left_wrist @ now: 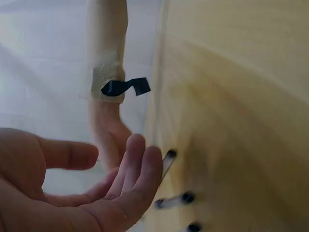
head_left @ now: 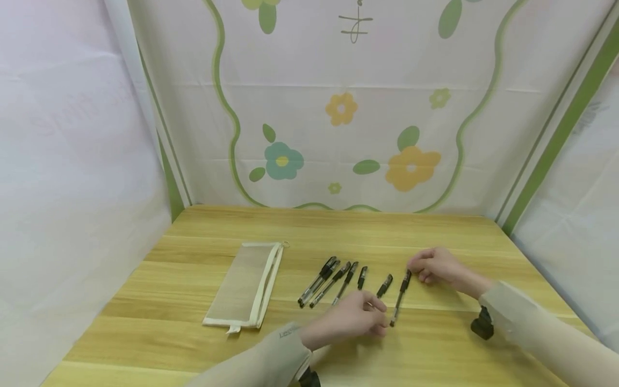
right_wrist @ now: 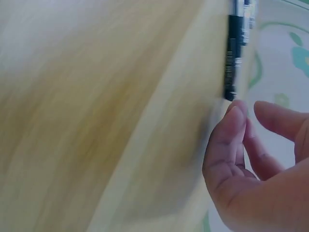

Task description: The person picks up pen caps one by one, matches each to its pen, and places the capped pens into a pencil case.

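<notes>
Left hand (head_left: 353, 321); pen (head_left: 400, 291) near-upright, cap away.

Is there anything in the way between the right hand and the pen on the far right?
No, nothing visible is in the way. The right hand is right at the top end of the rightmost pen on the wooden table. The left hand lies near that pen's lower end, beside it rather than between.

Pale wooden table (head_left: 203, 344) before floral cloth backdrop (head_left: 309, 134).
</notes>
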Demonstrator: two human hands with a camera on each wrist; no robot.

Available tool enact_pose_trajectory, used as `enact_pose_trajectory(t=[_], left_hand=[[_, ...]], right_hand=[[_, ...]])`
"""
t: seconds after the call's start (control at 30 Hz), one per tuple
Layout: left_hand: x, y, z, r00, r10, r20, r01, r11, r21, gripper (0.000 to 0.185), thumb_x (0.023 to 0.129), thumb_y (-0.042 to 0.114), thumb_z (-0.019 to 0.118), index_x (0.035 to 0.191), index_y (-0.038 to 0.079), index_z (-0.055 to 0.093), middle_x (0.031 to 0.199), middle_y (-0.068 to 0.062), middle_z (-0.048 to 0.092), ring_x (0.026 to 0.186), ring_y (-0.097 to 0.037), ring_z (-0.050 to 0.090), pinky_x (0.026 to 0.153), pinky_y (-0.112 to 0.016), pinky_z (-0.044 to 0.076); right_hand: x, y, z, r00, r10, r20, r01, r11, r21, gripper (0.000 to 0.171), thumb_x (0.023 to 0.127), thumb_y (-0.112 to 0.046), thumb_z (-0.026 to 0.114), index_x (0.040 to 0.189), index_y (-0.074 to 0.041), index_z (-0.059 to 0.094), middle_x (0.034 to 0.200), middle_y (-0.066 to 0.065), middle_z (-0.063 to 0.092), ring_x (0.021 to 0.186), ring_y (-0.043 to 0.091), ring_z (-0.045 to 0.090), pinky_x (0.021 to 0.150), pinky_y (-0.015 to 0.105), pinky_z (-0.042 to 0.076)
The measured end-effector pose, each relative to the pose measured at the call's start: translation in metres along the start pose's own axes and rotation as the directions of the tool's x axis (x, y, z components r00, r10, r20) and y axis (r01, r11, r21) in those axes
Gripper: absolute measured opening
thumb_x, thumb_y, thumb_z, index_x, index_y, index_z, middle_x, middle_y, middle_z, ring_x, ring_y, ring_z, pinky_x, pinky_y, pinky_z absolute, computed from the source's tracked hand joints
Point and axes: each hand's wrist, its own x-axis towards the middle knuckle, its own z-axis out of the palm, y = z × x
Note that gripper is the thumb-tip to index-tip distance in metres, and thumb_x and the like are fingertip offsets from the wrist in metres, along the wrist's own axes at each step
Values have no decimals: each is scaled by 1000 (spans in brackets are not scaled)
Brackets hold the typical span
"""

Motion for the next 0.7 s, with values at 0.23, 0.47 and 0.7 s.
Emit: enact_pose_trajectory(t=[0.23, 0.47, 0.7], left_hand=[[-21, 9, -38, 973, 230, 15, -217, 892, 396, 21, 95, 12, 62, 112, 0, 66, 92, 1, 66, 73, -7, 61, 63, -21, 52], [-36, 21, -97, 934, 315, -170, -142, 763, 630, 21, 99, 13, 57, 114, -1, 64, 101, -8, 67, 82, -15, 63, 69, -26, 54], [-49, 23, -147, 886, 293, -361, 85, 661, 746, 39, 97, 22, 63, 126, -4, 59, 124, -20, 61, 89, -25, 64, 74, -39, 55]], right_hand=[[-19, -18, 1, 989, -24, -147, 31, 999, 42, 43, 98, -24, 64, 120, 13, 59, 106, 20, 63, 82, 27, 65, 75, 39, 57], [-47, -54, 23, 967, -97, -237, 99, 995, -2, 45, 97, -32, 64, 121, 7, 61, 101, 14, 65, 86, 30, 65, 75, 38, 56], [-54, -82, 59, 960, -146, -241, 156, 987, 23, 37, 96, -27, 66, 114, 5, 66, 93, 12, 67, 83, 35, 65, 71, 38, 57]])
